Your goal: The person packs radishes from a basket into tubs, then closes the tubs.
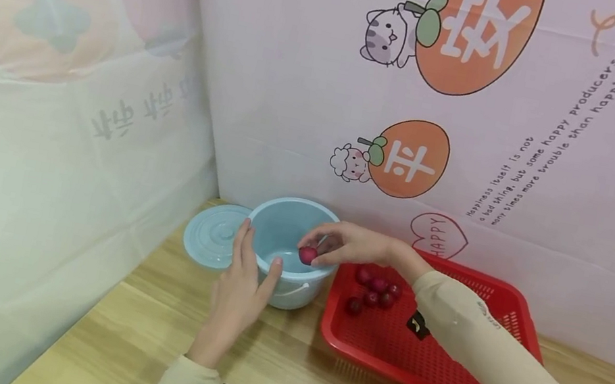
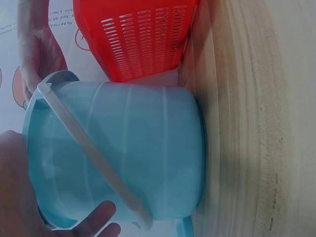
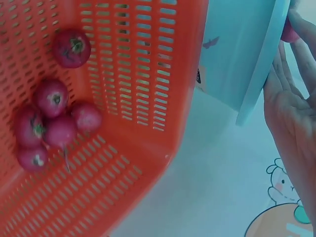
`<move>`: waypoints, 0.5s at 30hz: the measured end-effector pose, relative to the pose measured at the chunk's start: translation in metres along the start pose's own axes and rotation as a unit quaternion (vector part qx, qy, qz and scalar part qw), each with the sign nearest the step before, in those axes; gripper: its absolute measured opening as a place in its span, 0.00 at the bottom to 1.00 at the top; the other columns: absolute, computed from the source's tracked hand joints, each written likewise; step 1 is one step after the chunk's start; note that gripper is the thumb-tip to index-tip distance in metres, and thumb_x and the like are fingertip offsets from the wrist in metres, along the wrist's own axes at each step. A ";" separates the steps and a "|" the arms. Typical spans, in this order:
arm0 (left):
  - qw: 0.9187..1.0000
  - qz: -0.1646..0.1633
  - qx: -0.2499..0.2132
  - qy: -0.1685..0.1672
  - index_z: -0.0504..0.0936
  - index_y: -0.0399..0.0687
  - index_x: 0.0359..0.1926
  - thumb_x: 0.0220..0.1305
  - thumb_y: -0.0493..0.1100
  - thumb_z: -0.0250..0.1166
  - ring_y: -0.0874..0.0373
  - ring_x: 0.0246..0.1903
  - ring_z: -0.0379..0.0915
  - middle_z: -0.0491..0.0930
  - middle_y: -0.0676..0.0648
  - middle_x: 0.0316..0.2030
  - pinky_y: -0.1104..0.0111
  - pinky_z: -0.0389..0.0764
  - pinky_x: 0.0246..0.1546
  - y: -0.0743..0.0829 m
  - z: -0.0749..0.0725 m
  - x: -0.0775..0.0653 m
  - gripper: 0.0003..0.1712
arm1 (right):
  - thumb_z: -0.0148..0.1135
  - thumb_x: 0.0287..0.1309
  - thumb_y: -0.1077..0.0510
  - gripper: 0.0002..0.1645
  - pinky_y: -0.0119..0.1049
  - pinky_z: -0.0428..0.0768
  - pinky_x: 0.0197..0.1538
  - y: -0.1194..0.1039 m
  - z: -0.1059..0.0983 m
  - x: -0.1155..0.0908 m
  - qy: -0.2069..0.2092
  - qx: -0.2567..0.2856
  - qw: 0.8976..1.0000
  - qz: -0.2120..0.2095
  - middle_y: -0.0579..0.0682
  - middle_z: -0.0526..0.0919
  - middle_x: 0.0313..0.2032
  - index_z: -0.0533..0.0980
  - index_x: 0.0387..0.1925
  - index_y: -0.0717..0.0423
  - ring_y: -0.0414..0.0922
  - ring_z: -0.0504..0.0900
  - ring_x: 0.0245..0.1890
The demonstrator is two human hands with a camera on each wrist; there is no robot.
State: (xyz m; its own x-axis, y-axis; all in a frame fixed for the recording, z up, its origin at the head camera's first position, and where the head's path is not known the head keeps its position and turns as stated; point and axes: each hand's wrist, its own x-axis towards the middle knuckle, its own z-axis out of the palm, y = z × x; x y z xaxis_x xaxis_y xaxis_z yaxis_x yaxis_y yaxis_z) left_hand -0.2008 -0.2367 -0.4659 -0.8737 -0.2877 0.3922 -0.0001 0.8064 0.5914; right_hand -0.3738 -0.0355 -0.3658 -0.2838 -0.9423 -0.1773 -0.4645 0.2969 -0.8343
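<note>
Head view: near back left corner of surface (image 1: 274, 378), pale blue bucket (image 1: 294, 281), upright; matching lid (image 1: 212, 237) beside it, toward left edge. Right of bucket, by back edge, red basket (image 1: 413, 365) with six radishes (image 1: 377, 285) in its left part. Right hand (image 1: 352, 244) clamped by fingertips on single red radish (image 1: 307, 255) at bucket mouth. Left hand (image 1: 242, 287) at rim, fingers straight, thumb apart.

Left wrist view: white handle (image 2: 94, 153) slanting across bucket wall; right hand at far rim.

Right wrist view: held radish partly hidden behind fingers, just past rim.
</note>
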 end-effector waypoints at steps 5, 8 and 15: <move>1.000 0.001 0.000 0.007 0.47 0.40 0.83 0.79 0.69 0.47 0.55 0.16 0.66 0.39 0.54 0.85 0.66 0.66 0.14 0.000 0.002 -0.001 0.49 | 0.69 0.69 0.62 0.23 0.42 0.81 0.59 -0.005 -0.001 0.003 -0.020 -0.022 0.999 0.019 0.50 0.83 0.54 0.80 0.64 0.57 0.49 0.83 0.56; 1.000 0.004 0.000 0.009 0.48 0.39 0.83 0.79 0.69 0.47 0.56 0.16 0.66 0.40 0.54 0.85 0.66 0.66 0.14 0.000 0.003 -0.001 0.50 | 0.68 0.69 0.61 0.22 0.41 0.81 0.59 -0.008 -0.001 0.004 -0.028 -0.046 0.998 0.024 0.50 0.83 0.53 0.80 0.63 0.56 0.48 0.83 0.55; 1.000 0.011 -0.003 0.017 0.48 0.39 0.83 0.79 0.68 0.48 0.57 0.15 0.64 0.41 0.53 0.84 0.67 0.65 0.13 0.000 0.003 0.001 0.49 | 0.69 0.69 0.61 0.22 0.39 0.82 0.57 -0.013 -0.001 0.007 -0.027 -0.092 0.995 0.025 0.49 0.84 0.51 0.81 0.62 0.53 0.47 0.84 0.53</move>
State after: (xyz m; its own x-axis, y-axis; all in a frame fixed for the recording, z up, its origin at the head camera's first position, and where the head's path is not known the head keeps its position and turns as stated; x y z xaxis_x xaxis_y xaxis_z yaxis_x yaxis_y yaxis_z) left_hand -0.2030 -0.2354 -0.4679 -0.8559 -0.2879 0.4296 0.0222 0.8095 0.5867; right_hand -0.3707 -0.0455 -0.3558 -0.2673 -0.9311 -0.2482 -0.5978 0.3623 -0.7151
